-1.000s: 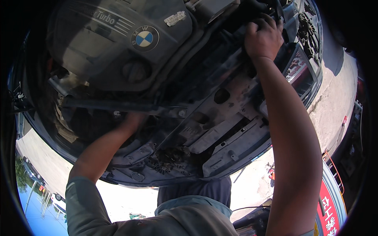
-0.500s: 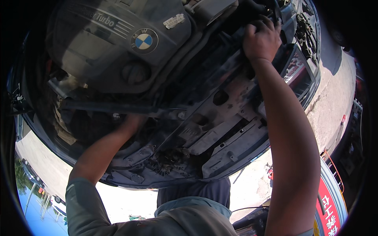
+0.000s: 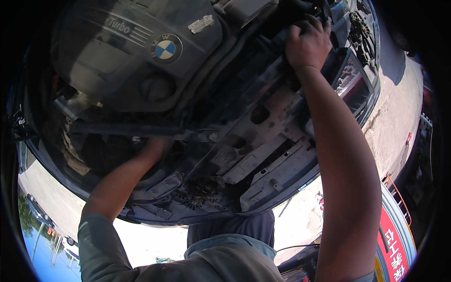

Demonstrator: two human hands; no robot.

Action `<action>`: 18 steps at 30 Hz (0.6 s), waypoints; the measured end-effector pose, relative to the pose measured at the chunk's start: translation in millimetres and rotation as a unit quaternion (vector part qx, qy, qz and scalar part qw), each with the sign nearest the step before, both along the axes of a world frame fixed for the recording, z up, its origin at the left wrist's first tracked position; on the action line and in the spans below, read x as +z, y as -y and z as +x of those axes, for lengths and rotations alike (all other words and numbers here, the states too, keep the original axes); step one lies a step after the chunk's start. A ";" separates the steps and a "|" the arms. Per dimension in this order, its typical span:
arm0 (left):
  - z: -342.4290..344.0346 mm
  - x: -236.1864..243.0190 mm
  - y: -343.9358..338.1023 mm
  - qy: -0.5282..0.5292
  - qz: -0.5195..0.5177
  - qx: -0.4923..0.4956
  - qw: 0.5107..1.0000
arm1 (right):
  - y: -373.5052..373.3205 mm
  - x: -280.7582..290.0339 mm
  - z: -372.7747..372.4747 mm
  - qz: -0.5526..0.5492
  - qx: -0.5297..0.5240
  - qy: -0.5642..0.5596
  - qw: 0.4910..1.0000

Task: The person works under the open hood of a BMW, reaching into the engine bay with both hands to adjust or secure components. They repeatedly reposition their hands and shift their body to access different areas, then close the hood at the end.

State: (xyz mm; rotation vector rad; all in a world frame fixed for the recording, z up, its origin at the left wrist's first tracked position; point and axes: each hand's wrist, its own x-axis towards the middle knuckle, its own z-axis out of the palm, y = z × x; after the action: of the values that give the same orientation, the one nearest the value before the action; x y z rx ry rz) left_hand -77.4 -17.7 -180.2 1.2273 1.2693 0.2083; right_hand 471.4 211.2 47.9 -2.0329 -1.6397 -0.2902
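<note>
A car's open engine bay fills the view, with a dark plastic engine cover (image 3: 112, 51) at the upper left. My left hand (image 3: 159, 146) reaches down under a dark cross strut (image 3: 141, 129); its fingers are hidden in shadow below. At the upper right, my right hand (image 3: 308, 44) rests at the far end of the front panel (image 3: 277, 105), near the headlight (image 3: 353, 77). Its fingers curl down around a dark part there, which the hand and shadow hide. On the engine cover sits a round oil filler cap (image 3: 158, 88).
The car's front edge (image 3: 282, 199) curves close before my body. Bright concrete ground (image 3: 399, 94) lies beyond it. At the lower right stands a red sign (image 3: 392, 244) near a dark box-like thing (image 3: 300, 268). Parked cars (image 3: 40, 211) show far left.
The engine bay has shifted slightly left in the picture, as the view moved a little. My right hand has shifted left with it; both hands stay at the same spots on the car.
</note>
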 end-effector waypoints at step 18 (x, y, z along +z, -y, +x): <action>1.8 14.3 -31.0 -0.182 0.234 -0.304 0.905 | 14.8 19.7 6.3 -0.034 -0.070 -0.093 0.993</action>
State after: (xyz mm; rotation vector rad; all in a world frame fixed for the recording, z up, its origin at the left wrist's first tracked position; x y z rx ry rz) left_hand -75.6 13.3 -166.0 2.0969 1.1082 -0.1991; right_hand 477.7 196.4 67.6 -2.1602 -1.4159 -0.0912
